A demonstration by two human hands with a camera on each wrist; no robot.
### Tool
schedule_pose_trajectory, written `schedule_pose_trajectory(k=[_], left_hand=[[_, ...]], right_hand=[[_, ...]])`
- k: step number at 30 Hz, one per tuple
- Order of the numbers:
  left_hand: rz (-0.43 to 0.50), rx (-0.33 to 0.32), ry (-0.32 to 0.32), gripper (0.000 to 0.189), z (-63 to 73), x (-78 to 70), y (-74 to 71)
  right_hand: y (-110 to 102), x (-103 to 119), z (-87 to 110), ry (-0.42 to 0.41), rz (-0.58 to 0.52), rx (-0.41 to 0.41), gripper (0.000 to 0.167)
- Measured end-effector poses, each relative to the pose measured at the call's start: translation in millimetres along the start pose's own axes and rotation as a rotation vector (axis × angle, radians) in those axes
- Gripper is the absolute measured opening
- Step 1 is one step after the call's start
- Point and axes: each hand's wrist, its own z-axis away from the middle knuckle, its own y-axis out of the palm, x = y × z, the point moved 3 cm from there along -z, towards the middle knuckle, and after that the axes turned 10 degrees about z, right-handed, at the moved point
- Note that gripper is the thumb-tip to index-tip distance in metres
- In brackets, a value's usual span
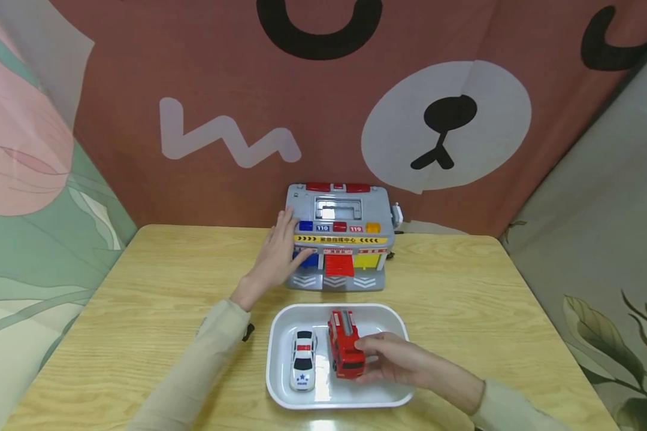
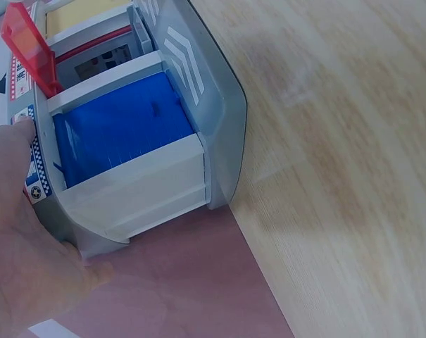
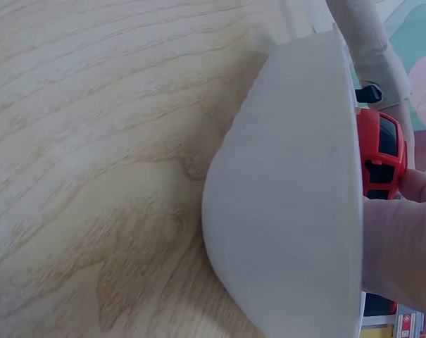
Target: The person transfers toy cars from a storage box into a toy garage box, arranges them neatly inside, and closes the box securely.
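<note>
Head view: a pale wooden table stands before a reddish-brown cloth printed with a cartoon face. On the near part of the table sits a white tray. In its left half lies a white toy police car; just right of it, over the middle of the tray, is a red toy fire truck. The right hand pinches the truck's right side between thumb and fingers. The right wrist view shows the truck's windowed end above the tray's rim; whether its wheels touch the bottom, I cannot tell. Beyond the tray stands a grey toy station with a blue door on the left, a red door swung outward in the middle, and a yellow door on the right. The left hand, thumb spread from its fingers, rests against the station's left side.
</note>
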Motion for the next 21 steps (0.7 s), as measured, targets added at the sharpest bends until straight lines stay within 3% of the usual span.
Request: schedule_pose_trajectory(k=[6, 11, 17, 21], left_hand=[[0.011, 0.011, -0.011, 0.082, -1.2, 0.1, -1.0], [0.014, 0.013, 0.000, 0.081, -2.0, -0.6, -0.1], [-0.047, 0.019, 0.019, 0.083, -1.3, -0.3, -2.9], [-0.100, 0.055, -0.001, 0.083, -1.4, -5.5, -9.3]], right_hand=[[-2, -4, 3.6, -0.034, -0.043, 0.031, 0.044], [-7, -2, 9.0, -0.055, -0.051, 0.034, 0.052], [-13, 7, 15.9, -0.055, -0.010, 0.001, 0.060], [-18, 15, 19.1, -0.077, 0.020, 0.000, 0.061]])
